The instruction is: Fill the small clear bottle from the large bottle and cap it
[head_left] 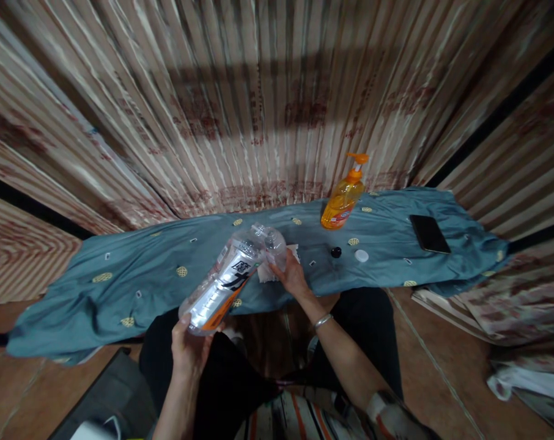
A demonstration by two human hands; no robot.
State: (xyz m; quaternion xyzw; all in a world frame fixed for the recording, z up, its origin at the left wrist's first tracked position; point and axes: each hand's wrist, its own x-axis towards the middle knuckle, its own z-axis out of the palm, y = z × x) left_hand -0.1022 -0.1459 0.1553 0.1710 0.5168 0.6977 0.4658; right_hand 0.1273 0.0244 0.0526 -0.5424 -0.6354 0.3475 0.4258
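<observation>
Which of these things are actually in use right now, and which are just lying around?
In use: clear bottle, held by left hand at its base and right hand at its neck; white cloth under the right hand.

Lying about: orange pump bottle, phone, black cap, white cap.

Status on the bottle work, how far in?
Done: black cap and white cap lie loose on the blue cloth. In hand: left hand tilts the clear labelled plastic bottle; right hand holds a smaller clear bottle at its mouth. Left: recapping.
</observation>
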